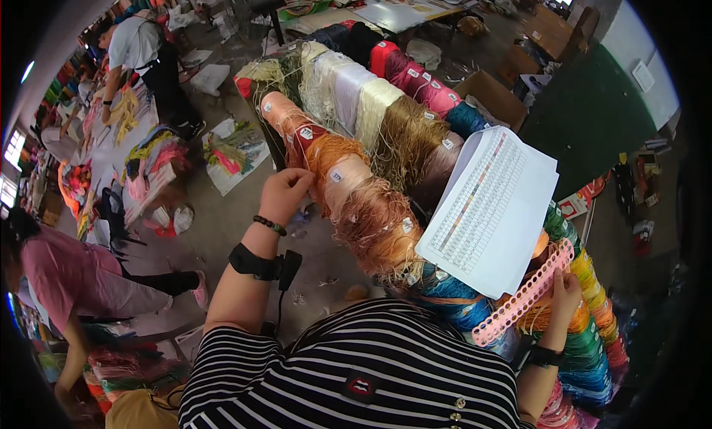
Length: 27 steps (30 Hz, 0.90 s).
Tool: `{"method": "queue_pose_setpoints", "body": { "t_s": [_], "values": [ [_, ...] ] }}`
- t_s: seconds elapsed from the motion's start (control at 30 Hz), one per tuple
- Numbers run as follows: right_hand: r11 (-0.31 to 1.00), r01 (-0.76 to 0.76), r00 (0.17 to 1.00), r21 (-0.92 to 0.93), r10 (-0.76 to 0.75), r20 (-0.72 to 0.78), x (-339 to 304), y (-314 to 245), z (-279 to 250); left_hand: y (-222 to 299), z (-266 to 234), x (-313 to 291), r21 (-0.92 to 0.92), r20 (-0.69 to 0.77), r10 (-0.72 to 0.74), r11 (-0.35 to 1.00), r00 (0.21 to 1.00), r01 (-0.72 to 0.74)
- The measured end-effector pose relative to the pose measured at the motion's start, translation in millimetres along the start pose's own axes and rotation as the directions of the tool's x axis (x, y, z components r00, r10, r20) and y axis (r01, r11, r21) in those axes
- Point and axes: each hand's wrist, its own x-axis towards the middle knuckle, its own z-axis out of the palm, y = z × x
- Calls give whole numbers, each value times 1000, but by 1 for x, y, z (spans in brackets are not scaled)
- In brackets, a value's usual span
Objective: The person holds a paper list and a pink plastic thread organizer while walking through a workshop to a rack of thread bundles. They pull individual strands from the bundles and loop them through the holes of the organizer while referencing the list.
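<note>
My right hand (pixel 567 297) is closed on one end of a long pink strip with rows of punched holes (pixel 523 294). Its other end points toward my striped shirt, with bundles of coloured thread behind it. Beside the orange thread bundle (pixel 340 156), my left hand (pixel 285 197) is raised with fingertips pinched together. Whatever those fingertips hold, if anything, is too small to make out. A stack of white sheets with a printed grid chart (pixel 486 203) lies tilted over the thread bundles, between my hands and toward the right.
Long rows of tagged thread bundles (pixel 356 88) extend ahead of me. A dark green panel (pixel 589 125) stands at right, near an open cardboard box (pixel 491 95). One person bends over a thread-covered surface (pixel 141 51) at far left; another in pink (pixel 74 266) is nearer.
</note>
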Motion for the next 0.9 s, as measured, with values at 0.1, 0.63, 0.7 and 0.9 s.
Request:
{"method": "queue_pose_setpoints", "body": {
  "t_s": [0.1, 0.63, 0.7, 0.9],
  "values": [
    [1000, -17, 1000, -2, 17, 15, 2, 12, -2, 8, 16, -12, 74, 47, 142, 987, 989, -145],
    [997, -53, 984, 59, 42, 175, 6, 4, -13, 21, 51, -4, 348, 96, 294, 885, 951, -309],
    [992, -99, 971, 74, 80, 224, 10, 0, -18, 19, 47, 0, -11, 154, 53, 999, 987, -52],
    [993, -109, 963, 54, 92, 255, 17, -31, -30, 25, 44, -6, -334, 243, -59, 932, 968, 141]
  ]
}}
